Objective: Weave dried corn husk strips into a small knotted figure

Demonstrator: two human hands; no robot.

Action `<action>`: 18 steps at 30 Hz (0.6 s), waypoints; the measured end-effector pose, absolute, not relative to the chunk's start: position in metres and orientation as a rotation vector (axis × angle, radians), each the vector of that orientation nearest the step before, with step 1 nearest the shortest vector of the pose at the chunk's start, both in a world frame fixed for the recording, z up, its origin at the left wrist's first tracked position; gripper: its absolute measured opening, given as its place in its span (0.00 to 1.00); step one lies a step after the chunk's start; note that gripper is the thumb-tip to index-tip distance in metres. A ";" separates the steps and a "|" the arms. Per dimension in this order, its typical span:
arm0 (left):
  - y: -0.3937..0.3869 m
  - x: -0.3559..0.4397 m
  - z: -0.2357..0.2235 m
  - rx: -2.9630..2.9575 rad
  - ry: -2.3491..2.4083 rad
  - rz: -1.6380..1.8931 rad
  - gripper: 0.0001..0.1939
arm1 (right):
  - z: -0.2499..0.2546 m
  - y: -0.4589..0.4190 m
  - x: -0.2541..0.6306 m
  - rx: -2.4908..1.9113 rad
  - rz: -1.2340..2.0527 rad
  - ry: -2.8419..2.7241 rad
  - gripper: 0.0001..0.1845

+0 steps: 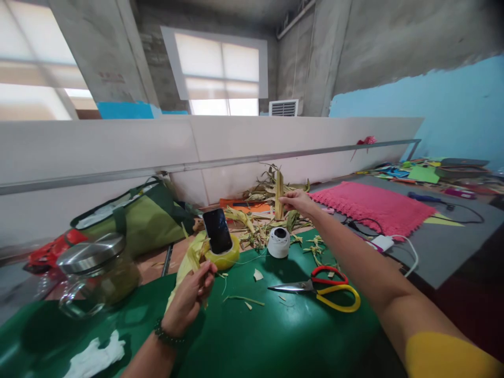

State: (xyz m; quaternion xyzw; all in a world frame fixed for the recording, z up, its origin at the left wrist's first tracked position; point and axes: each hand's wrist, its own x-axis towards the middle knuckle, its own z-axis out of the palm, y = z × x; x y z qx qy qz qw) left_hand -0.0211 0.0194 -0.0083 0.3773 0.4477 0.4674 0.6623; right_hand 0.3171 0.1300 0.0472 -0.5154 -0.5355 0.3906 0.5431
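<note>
My left hand, a beaded bracelet on its wrist, is closed on a bundle of pale yellow corn husk at the left of the green mat. Farther back, my right hand pinches an upright strip of dried corn husk above a heap of husk pieces. Between the hands stands a spool of white thread, with a thin thread running toward the left hand. A phone leans on a yellow roll of tape. Red-and-yellow-handled scissors lie open on the mat.
A lidded glass jar and a green bag stand at left. Crumpled white tissue lies at the front left. A pink cloth covers part of the grey board at right, near a white charger and cable. A low white partition runs behind.
</note>
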 end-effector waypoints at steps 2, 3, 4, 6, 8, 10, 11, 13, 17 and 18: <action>0.020 -0.020 -0.008 0.830 1.017 1.048 0.22 | 0.047 0.120 0.310 -1.209 0.934 -1.311 0.16; 0.020 -0.020 -0.007 0.813 1.016 1.043 0.22 | 0.047 0.114 0.306 -1.201 0.934 -1.342 0.17; 0.020 -0.020 -0.007 0.793 1.015 1.038 0.21 | 0.047 0.108 0.302 -1.194 0.933 -1.382 0.18; 0.020 -0.018 -0.007 0.749 1.014 1.034 0.21 | 0.049 0.095 0.293 -1.175 0.917 -1.497 0.20; 0.017 -0.015 -0.007 0.727 0.999 1.050 0.21 | 0.050 0.079 0.281 -1.162 0.911 -1.597 0.20; 0.013 -0.009 -0.005 0.736 0.995 1.077 0.22 | 0.049 0.063 0.266 -1.142 0.897 -1.698 0.20; 0.010 -0.004 -0.003 0.759 1.007 1.092 0.22 | 0.047 0.055 0.258 -1.124 0.895 -1.739 0.21; 0.005 0.007 0.004 0.839 1.059 1.122 0.22 | 0.043 0.040 0.242 -1.093 0.925 -1.809 0.21; 0.001 0.030 0.024 1.269 1.063 1.116 0.18 | 0.029 0.021 0.212 -1.069 0.922 -1.837 0.19; 0.003 0.034 0.027 1.343 1.065 1.100 0.17 | 0.025 0.018 0.206 -1.075 0.918 -1.831 0.19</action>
